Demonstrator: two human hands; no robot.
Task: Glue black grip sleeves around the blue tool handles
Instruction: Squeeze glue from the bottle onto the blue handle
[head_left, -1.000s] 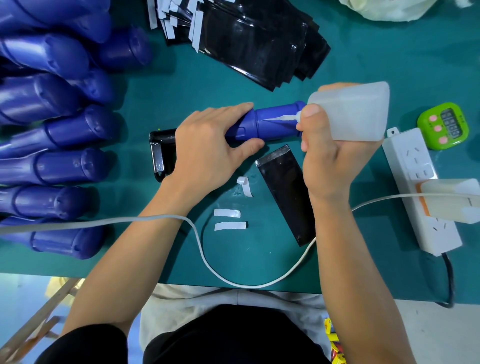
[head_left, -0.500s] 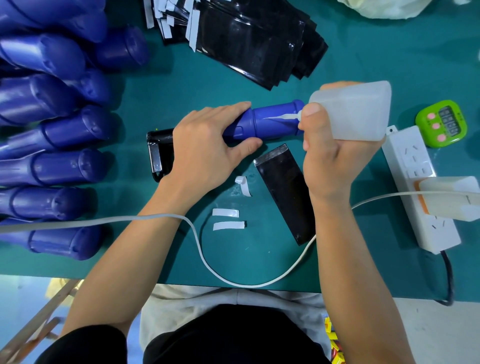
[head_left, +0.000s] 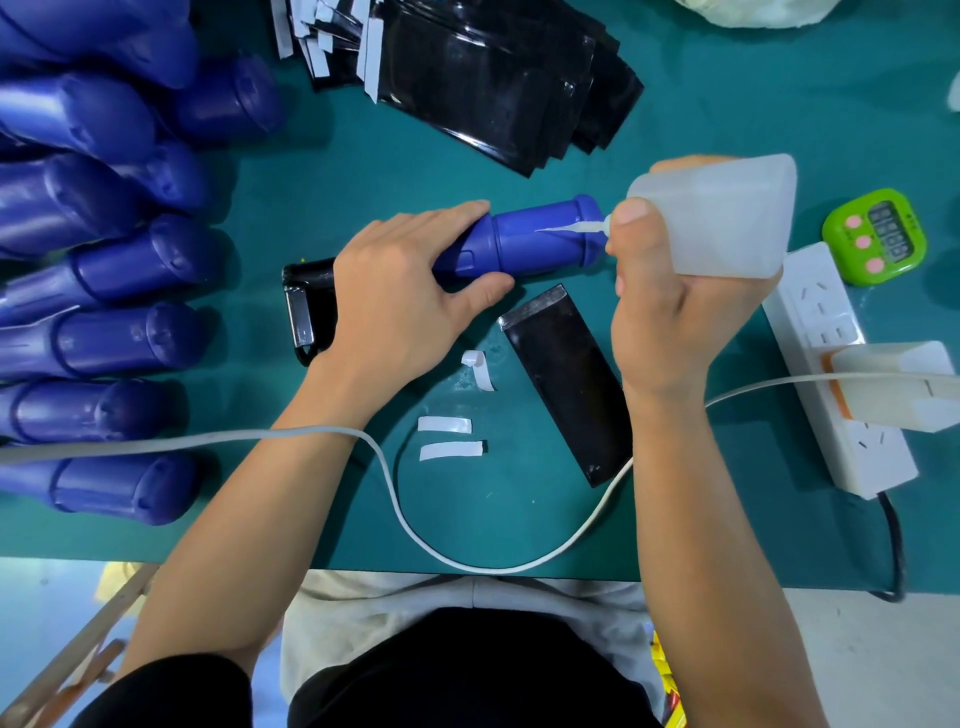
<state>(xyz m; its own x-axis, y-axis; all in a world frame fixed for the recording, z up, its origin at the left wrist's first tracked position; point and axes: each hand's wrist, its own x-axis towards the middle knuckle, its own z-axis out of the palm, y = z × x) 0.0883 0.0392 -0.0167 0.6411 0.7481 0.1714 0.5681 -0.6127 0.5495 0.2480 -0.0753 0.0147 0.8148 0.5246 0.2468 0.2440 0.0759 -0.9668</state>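
Your left hand (head_left: 395, 296): curled over the blue tool handle (head_left: 540, 241), fingers across the top and thumb on its near side, holding it down on the green mat (head_left: 363, 176).
Your right hand (head_left: 670, 312): wrapped round the glue bottle (head_left: 727, 213), with your thumb on its front near the neck. The bottle is tipped sideways toward the handle.
Nozzle (head_left: 571, 227): reaches over the handle's flared end, tip above the bare blue surface. Whether it touches cannot be told.
Handle position: crosswise in front of you, flared end to your right. The black tool head (head_left: 311, 306) sticks out to the left of your left hand.
Loose grip sleeve (head_left: 566, 384): flat on the mat just on your side of the handle, slanted between your two wrists and apart from the handle.
White strips (head_left: 445, 425): two lie flat left of the sleeve, with a curled one (head_left: 478, 366) just above them.
White cable (head_left: 395, 499): crosses your left forearm, loops toward the table edge, then rises past the sleeve's near end toward the white plug (head_left: 893, 384).
Power strip (head_left: 831, 332): at your right, carrying that plug.
Green timer (head_left: 875, 236): just beyond the power strip.
Sleeve stack (head_left: 493, 78): fanned out on the far side of the mat.
Blue handles (head_left: 104, 260): piled along your left, well apart from the one you hold.
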